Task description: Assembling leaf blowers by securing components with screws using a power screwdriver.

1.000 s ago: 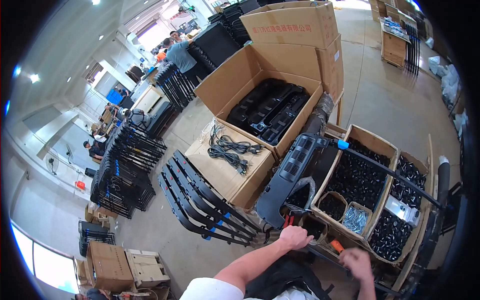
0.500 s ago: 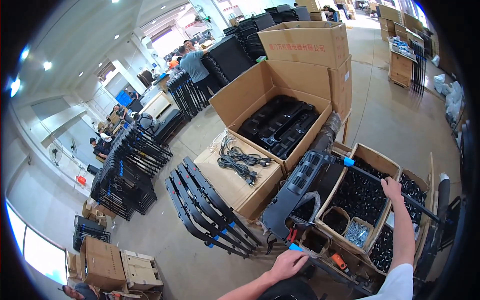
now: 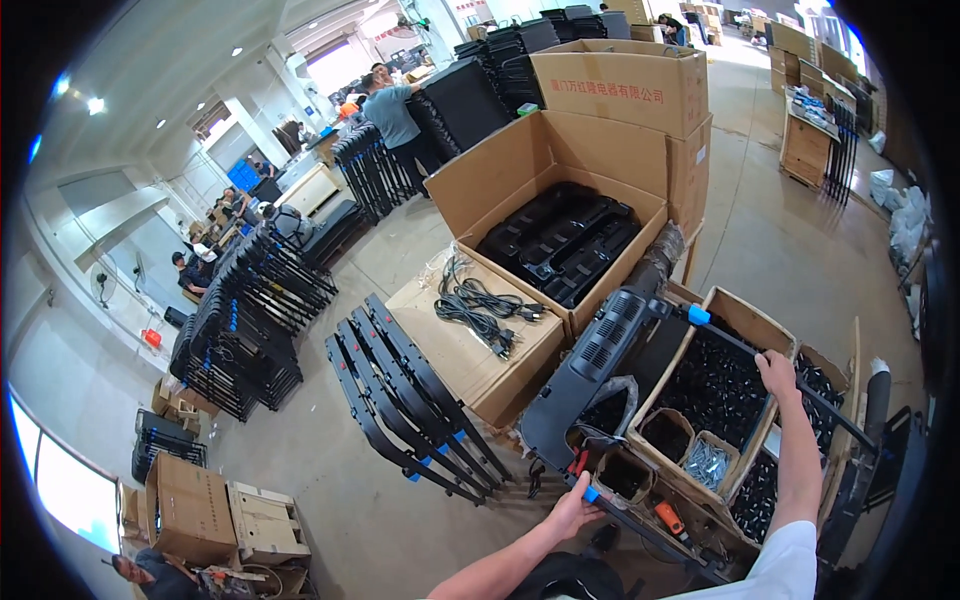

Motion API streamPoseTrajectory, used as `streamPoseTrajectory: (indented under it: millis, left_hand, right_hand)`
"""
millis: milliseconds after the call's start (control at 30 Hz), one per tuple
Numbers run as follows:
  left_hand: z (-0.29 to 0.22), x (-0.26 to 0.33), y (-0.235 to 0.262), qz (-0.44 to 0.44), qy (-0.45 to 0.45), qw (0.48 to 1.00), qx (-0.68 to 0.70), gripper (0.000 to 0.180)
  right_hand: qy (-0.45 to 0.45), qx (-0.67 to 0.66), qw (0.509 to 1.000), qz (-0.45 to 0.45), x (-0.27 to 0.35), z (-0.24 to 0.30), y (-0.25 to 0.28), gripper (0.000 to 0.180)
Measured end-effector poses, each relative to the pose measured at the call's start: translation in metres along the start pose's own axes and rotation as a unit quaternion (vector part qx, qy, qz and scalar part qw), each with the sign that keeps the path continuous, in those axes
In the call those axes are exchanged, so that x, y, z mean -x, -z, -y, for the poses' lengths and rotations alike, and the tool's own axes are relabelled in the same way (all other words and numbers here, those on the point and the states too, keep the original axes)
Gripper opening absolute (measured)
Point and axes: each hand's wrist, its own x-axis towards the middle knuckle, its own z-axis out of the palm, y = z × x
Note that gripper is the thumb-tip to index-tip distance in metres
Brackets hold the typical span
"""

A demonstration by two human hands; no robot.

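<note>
Over the parts boxes (image 3: 745,330), the right hand (image 3: 777,372) lay with fingers curled round a black bar (image 3: 735,345). Lower down, the left hand (image 3: 572,508) had its fingers wrapped on a frame rail (image 3: 640,525) beside its blue cap (image 3: 591,494), near a long black panel (image 3: 600,365).

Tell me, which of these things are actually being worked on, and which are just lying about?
In hand:
left hand gripping the near black bar
right hand on the far black bar
long black panel

Lying about:
coiled black cables
open box of black parts
stacked black frames
</note>
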Motion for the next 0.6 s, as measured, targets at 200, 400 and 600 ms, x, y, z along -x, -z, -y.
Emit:
streamPoseTrajectory:
  millis: [200, 400, 600]
  left_hand:
    - [-0.009, 0.049, -0.003, -0.049, -0.028, 0.998, -0.028, 0.052]
    - [-0.037, 0.122, -0.007, -0.033, -0.154, 0.986, -0.049, 0.040]
    - [-0.101, 0.222, 0.012, -0.001, -0.345, 0.936, -0.073, 0.036]
  right_hand:
    - [0.070, -0.027, 0.996, -0.056, 0.041, 0.082, 0.085, 0.038]
    - [0.145, -0.050, 0.982, -0.108, 0.094, 0.163, 0.186, 0.038]
    - [0.209, -0.061, 0.961, -0.173, 0.153, 0.258, 0.275, 0.042]
